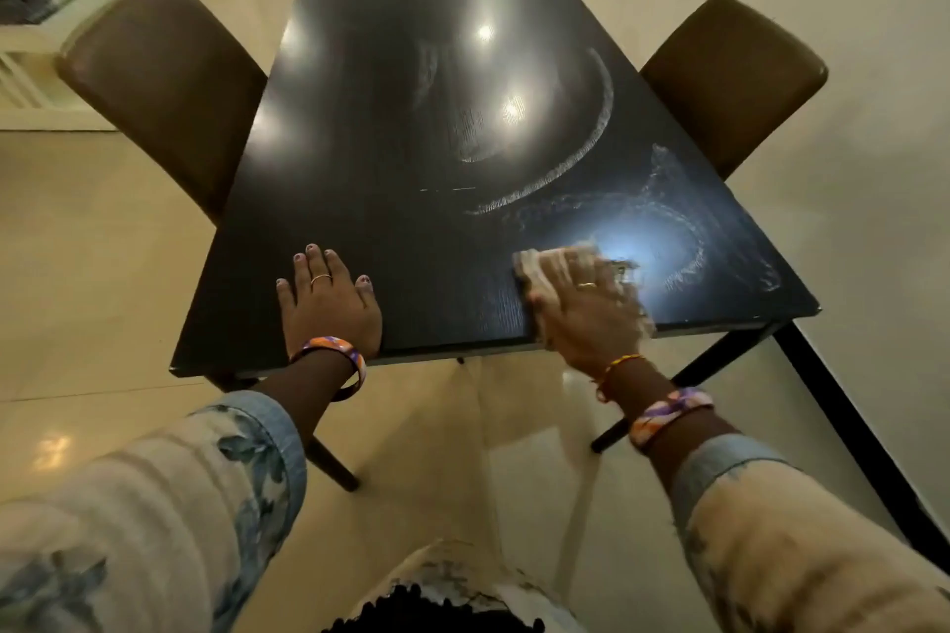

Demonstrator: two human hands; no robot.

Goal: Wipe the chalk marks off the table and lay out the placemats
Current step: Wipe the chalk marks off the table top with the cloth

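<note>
We pressed our right hand [581, 303] flat on the cloth [555, 262] at five o'clock, grip wide, left hand [329, 303] splayed on the table [360, 118], chalk marks [591, 139] at two o'clock.

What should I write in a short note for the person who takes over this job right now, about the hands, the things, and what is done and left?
Left hand: flat on the table, fingers spread, holding nothing.
Right hand: presses the cloth on the near right part of the table; it is blurred.
Done: the near left side looks free of chalk.
Left: the long chalk arc, the smears at the middle and the swirls by the right edge. No placemats are in view, so none are laid out yet.
</note>
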